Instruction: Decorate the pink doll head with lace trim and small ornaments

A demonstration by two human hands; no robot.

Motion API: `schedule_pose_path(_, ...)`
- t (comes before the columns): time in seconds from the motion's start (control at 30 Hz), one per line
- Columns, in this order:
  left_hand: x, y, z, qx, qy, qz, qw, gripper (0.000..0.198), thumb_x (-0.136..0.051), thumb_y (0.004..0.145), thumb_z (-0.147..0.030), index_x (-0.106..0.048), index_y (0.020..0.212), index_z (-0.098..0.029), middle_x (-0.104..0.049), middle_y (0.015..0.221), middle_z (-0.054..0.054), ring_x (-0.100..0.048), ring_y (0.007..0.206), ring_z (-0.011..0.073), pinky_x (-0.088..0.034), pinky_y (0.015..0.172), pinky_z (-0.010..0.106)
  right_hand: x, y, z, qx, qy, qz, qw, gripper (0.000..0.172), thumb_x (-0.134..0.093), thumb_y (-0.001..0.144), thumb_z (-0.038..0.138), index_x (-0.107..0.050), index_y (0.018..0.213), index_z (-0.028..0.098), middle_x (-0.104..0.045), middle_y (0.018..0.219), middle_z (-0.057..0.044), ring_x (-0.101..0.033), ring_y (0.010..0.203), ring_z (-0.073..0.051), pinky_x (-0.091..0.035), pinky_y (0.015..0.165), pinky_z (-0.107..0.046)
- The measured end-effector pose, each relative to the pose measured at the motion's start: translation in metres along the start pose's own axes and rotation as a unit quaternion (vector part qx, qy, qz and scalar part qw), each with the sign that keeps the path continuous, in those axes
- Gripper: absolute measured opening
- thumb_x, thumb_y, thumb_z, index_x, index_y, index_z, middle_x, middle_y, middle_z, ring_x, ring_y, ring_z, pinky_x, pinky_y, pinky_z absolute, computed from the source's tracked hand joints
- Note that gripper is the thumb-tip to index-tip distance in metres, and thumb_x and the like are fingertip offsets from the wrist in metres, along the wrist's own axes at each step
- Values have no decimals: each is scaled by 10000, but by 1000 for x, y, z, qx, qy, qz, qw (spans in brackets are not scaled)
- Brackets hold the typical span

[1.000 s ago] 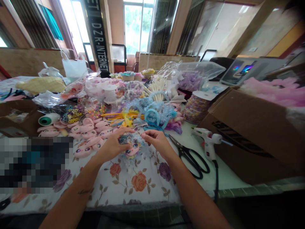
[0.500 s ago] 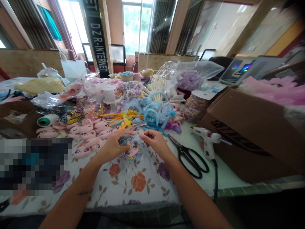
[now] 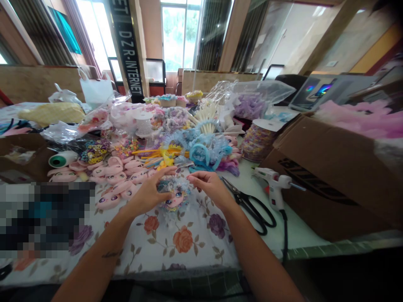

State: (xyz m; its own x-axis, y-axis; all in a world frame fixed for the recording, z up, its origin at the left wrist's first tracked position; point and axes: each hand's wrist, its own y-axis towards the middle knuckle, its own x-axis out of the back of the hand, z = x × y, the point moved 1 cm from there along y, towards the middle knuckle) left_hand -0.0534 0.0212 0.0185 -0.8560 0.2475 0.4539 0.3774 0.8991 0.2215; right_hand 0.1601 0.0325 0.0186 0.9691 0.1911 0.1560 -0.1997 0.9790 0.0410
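A small pink doll face with a frilly blue and lilac lace trim (image 3: 175,196) lies on the floral tablecloth (image 3: 176,243). My left hand (image 3: 147,192) rests on its left side, fingers curled over the lace at the top. My right hand (image 3: 209,184) sits just to the right, thumb and fingers pinched on the lace edge. More pink doll faces (image 3: 116,178) lie in a heap to the left of my left hand.
Black scissors (image 3: 252,205) and a white glue gun (image 3: 273,186) lie right of my right hand. A brown cardboard box (image 3: 330,176) stands at the right. Piles of lace, ribbon spools and plastic bags (image 3: 189,126) fill the back. A blurred patch covers the lower left.
Both hands stay on the lace-trimmed doll face with only small finger shifts. The view has tilted slightly.
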Motion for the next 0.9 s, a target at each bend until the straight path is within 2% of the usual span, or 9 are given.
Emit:
schedule_pose_path(0.1, -1, 0, -1, 5, 0, 3, 1000, 620, -701, 703, -209, -504, 1285, -289, -573, 1313, 58, -478, 1261, 259, -358, 1057, 395, -2, 1, -3, 19, -25, 6, 999, 325, -671, 723, 482, -673, 730, 158, -520, 593, 22, -410, 542, -100, -319, 520, -243)
schedule_pose_path(0.27, -4, -1, -3, 15, 27, 6, 999, 528, -683, 704, -202, -569, 1214, -275, -598, 1287, 48, -509, 1220, 270, -380, 1030, 417, -11, 4, -6, 44, -29, -21, 998, 330, -682, 712, 490, -595, 682, 173, -501, 583, 29, -403, 526, -99, -306, 492, -235)
schedule_pose_path(0.43, -4, -2, -7, 16, 37, 3, 999, 533, -685, 690, -198, -597, 1206, -297, -615, 1271, 32, -518, 1207, 281, -386, 1026, 423, -16, 3, -4, 52, -2, -10, 999, 329, -684, 713, 492, -597, 739, 176, -514, 596, 27, -424, 521, -102, -319, 478, -232)
schedule_pose_path(0.57, -5, -1, -6, 3, 38, 18, 999, 543, -681, 691, -188, -597, 1218, -285, -619, 1270, 36, -532, 1196, 272, -379, 1043, 414, -15, 2, -4, 68, -44, 9, 997, 292, -654, 755, 459, -633, 755, 168, -516, 602, 24, -396, 518, -94, -298, 477, -228)
schedule_pose_path(0.7, -6, -1, -6, -18, 37, 29, 999, 524, -673, 699, -176, -607, 1209, -274, -609, 1284, 43, -518, 1218, 267, -367, 1057, 398, -16, 4, -4, 84, -87, 1, 993, 268, -640, 771, 428, -608, 713, 168, -489, 580, 31, -382, 513, -89, -285, 469, -221)
schedule_pose_path(0.9, -6, -1, -9, 7, 42, 19, 999, 537, -694, 692, -210, -584, 1213, -276, -607, 1271, 47, -532, 1180, 275, -379, 1033, 425, -16, 4, -5, 69, -88, 3, 994, 281, -648, 757, 441, -577, 682, 179, -474, 513, 43, -412, 474, -97, -303, 452, -224)
